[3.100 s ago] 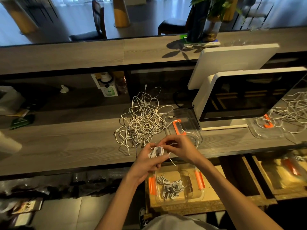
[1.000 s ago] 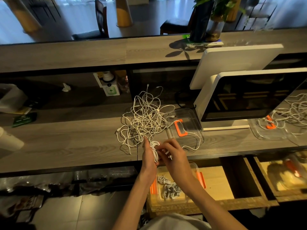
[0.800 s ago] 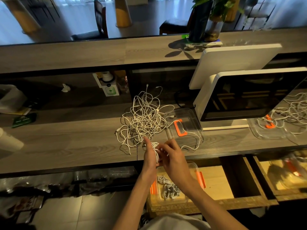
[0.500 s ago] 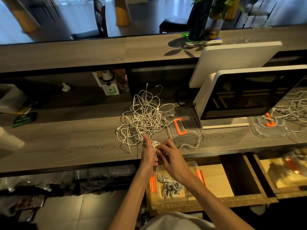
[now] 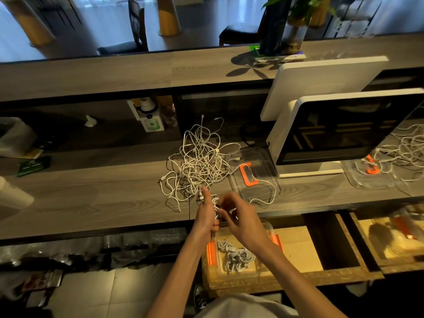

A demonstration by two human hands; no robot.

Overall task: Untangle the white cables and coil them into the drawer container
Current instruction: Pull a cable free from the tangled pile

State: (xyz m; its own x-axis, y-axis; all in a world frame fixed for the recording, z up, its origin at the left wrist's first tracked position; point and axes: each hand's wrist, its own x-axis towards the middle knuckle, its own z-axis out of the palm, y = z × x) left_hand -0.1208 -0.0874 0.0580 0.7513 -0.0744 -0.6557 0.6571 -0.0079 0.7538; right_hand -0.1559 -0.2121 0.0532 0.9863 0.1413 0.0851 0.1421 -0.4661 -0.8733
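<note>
A tangled heap of white cables (image 5: 199, 162) lies on the wooden counter. Just in front of it, at the counter's front edge, my left hand (image 5: 207, 215) holds a small white cable coil (image 5: 215, 204), mostly hidden between my two hands. My right hand (image 5: 241, 218) pinches the cable at that coil from the right. Below them, an open wooden drawer holds a clear container with orange clips (image 5: 212, 252), and several coiled white cables (image 5: 237, 257) lie inside it.
A clear lid with an orange handle (image 5: 250, 174) lies right of the heap. A white monitor (image 5: 344, 127) stands beyond it. A second lid and cable tangle (image 5: 406, 152) sit at far right. A second open drawer (image 5: 394, 239) is at lower right. Bags lie under the counter at left.
My hands moved from above the drawer up to the counter edge near the heap. They keep working the same small coil between them; the right hand's fingers have shifted around it.
</note>
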